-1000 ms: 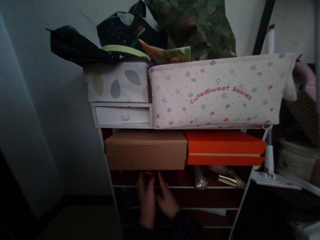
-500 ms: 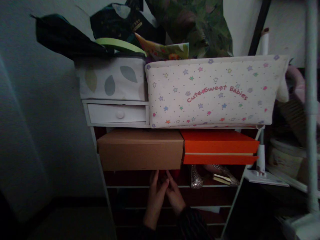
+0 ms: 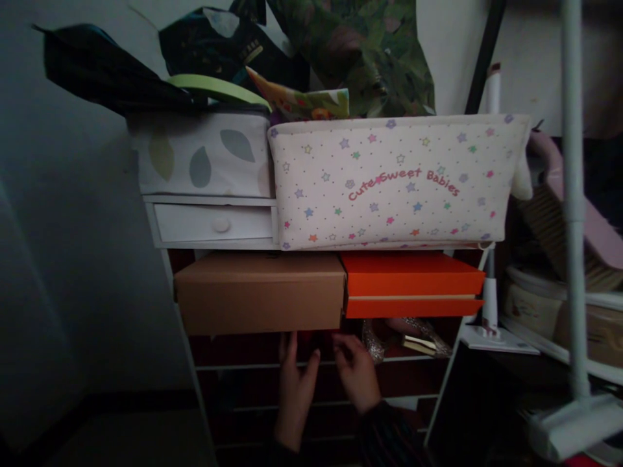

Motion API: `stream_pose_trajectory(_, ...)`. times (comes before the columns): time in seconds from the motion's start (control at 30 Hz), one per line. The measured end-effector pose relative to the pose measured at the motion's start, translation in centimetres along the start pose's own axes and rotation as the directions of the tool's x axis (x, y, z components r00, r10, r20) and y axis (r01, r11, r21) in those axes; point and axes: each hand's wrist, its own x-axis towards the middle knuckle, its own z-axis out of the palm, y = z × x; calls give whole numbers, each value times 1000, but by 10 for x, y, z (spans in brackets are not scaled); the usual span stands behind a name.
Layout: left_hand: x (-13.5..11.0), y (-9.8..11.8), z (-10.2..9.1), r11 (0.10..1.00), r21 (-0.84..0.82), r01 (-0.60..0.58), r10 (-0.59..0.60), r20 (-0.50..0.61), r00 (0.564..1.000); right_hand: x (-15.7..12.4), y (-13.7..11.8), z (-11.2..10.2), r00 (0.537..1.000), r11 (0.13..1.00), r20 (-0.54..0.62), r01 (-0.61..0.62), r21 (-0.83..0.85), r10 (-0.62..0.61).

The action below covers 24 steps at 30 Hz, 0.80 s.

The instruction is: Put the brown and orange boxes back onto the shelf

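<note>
My left hand reaches up under the front of the brown cardboard box. Its thumb stands apart and its fingers point upward, their tips close to the box's lower edge; I cannot tell whether they touch it. To the right, my right hand has loosely bent fingers and nothing visible in it. It is just left of a pair of glittery high-heeled shoes on the shelf. Something dark red in shadow shows between the hands, too dim to name. An orange box sits beside the brown one.
The shelf rack has several levels below. On top are a leaf-print fabric bin, a small white drawer and a star-print basket. A pale pole and a pink brush are at the right.
My hands have moved apart: the right one has shifted right, away from the left, and its fingers have bent. The whole view has slid slightly, with the furniture now farther left.
</note>
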Motion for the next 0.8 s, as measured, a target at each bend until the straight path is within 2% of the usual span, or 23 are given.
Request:
stream_pose_trajectory(0.07,-2,8,-1,998,44,-40,44,-104,994,7,7,-30,994,993,-104,11,-121,-24)
stream_pose_trajectory(0.13,-6,17,-1,997,57,-51,59,-148,987,13,20,-57,988,976,-151,-1,-217,-32)
stream_pose_trajectory(0.17,-9,20,1,998,47,-43,48,-127,991,14,29,-67,988,968,-154,-11,-252,-29)
stream_pose_trajectory(0.23,-16,24,10,1000,9,-1,1,-5,1000,14,46,-79,992,954,-127,-32,-299,-7)
stream_pose_trajectory(0.3,-24,21,26,996,-41,75,-67,164,984,13,61,-82,995,942,-95,-57,-332,27)
stream_pose_trajectory(0.37,-33,14,44,978,-78,192,-160,307,938,11,67,-80,996,930,-75,-76,-359,53)
stream_pose_trajectory(0.43,-42,6,60,944,-100,315,-252,400,881,10,65,-78,996,923,-63,-79,-376,60)
stream_pose_trajectory(0.5,-49,1,70,910,-134,393,-292,468,834,10,56,-77,996,924,-64,-81,-374,62)
stream_pose_trajectory(0.6,-53,6,72,870,-188,455,-290,551,782,12,41,-79,990,937,-108,-119,-328,88)
stream_pose_trajectory(0.73,-53,28,65,813,-256,523,-260,643,720,14,28,-83,966,962,-183,-215,-171,183)
stream_pose_trajectory(0.8,-54,39,63,798,-293,527,-215,678,703,14,26,-81,950,965,-207,-252,-66,234)
